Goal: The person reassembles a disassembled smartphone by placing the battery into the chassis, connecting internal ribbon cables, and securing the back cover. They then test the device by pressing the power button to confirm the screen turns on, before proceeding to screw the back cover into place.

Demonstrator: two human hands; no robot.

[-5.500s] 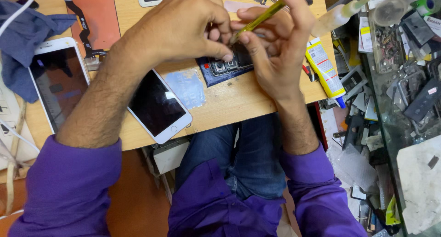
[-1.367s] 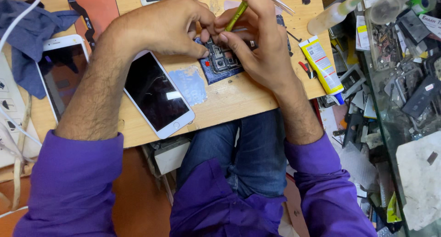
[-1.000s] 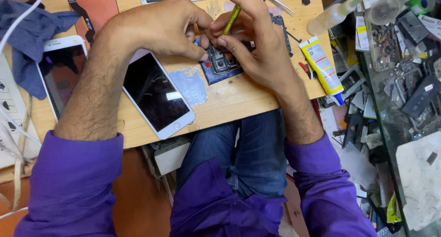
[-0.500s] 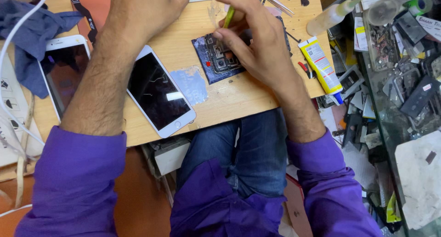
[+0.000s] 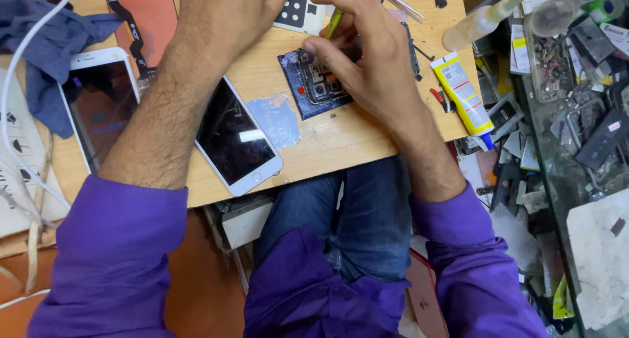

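An opened dark blue phone (image 5: 313,87) with bare inner parts lies on the wooden bench (image 5: 354,136). My right hand (image 5: 367,56) rests over it and grips a thin yellow-green tool (image 5: 333,23), tip down at the phone's top. My left hand (image 5: 226,17) has reached to the bench's far edge, fingers touching a white card with black squares (image 5: 301,7); what it holds, if anything, is hidden. A white phone with a dark screen (image 5: 237,136) lies under my left forearm.
A second white phone (image 5: 101,105) and a blue cloth (image 5: 49,49) lie at the left with a white cable (image 5: 19,76). A yellow glue tube (image 5: 462,92), a clear squeeze bottle (image 5: 481,23) and tweezers (image 5: 393,0) sit at the right; phone parts fill the shelf (image 5: 576,89) beyond.
My left hand left the opened phone and moved up to the bench's far edge. My right hand stays on the phone with the tool.
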